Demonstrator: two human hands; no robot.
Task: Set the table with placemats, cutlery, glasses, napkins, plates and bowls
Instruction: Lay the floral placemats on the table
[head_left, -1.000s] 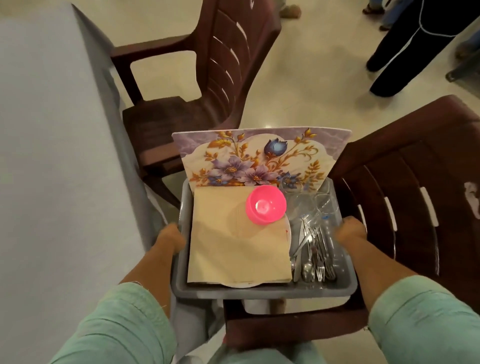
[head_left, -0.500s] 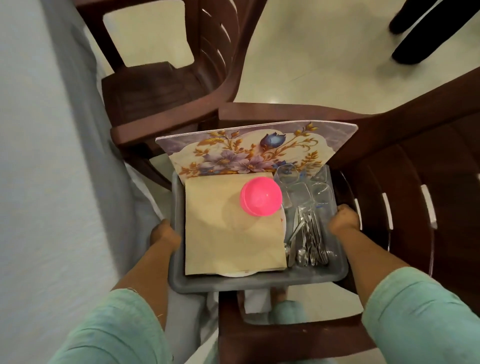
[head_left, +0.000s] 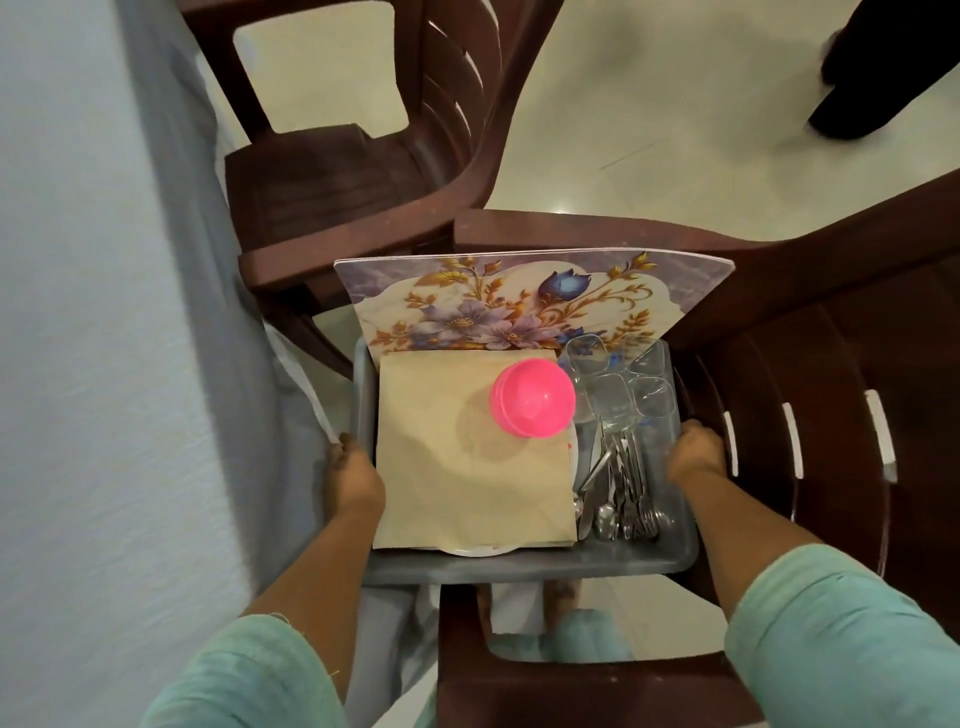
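Observation:
I hold a grey plastic bin (head_left: 519, 566) over a brown chair. My left hand (head_left: 350, 467) grips its left rim and my right hand (head_left: 693, 452) grips its right rim. Inside, flowered placemats (head_left: 519, 306) stand upright against the far wall. Beige napkins (head_left: 467, 467) lie flat over a white plate (head_left: 475, 550), of which only the edge shows. An upturned pink bowl (head_left: 532, 397) sits on the napkins. Clear glasses (head_left: 618, 379) and a pile of metal cutlery (head_left: 621, 488) fill the right side.
The table under a pale blue cloth (head_left: 93, 312) runs along the left. A brown plastic chair (head_left: 363, 156) stands ahead by the table, and a second one (head_left: 805, 389) is under and right of the bin. A person's dark-clad legs (head_left: 883, 62) are at the top right.
My view has tilted down and the bin has come lower, over the near chair's seat. Both hands keep their grip on the rims.

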